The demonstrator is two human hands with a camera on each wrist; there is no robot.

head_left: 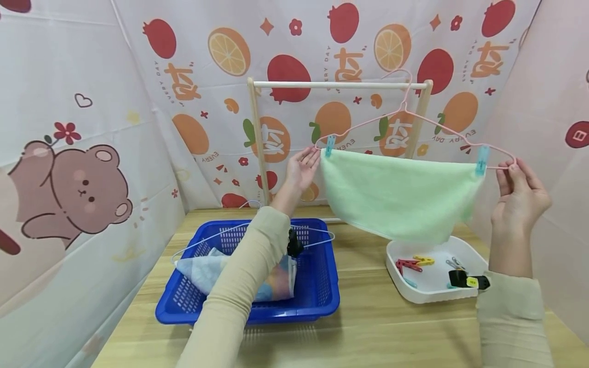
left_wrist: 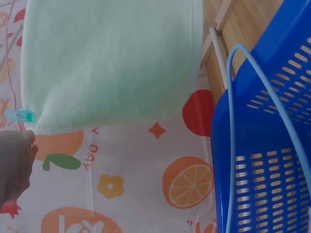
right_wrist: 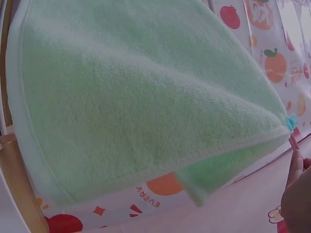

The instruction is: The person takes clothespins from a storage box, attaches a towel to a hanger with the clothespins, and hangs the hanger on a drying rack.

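Observation:
A pink clothes hanger is held up in front of the drying rack, its hook overlapping the top rail in the head view. A light green towel hangs from it, fastened by a blue clothespin near the left end and another blue clothespin near the right. At the left corner, my left hand pinches the hanger's end with its fingertips. My right hand grips the opposite end between thumb and fingers. The towel fills much of both wrist views and slopes down from its clipped corners.
A blue basket on the wooden table holds a multicoloured towel and a light blue hanger. At right, a white tray contains several clothespins. The rack stands behind, before a fruit-print curtain.

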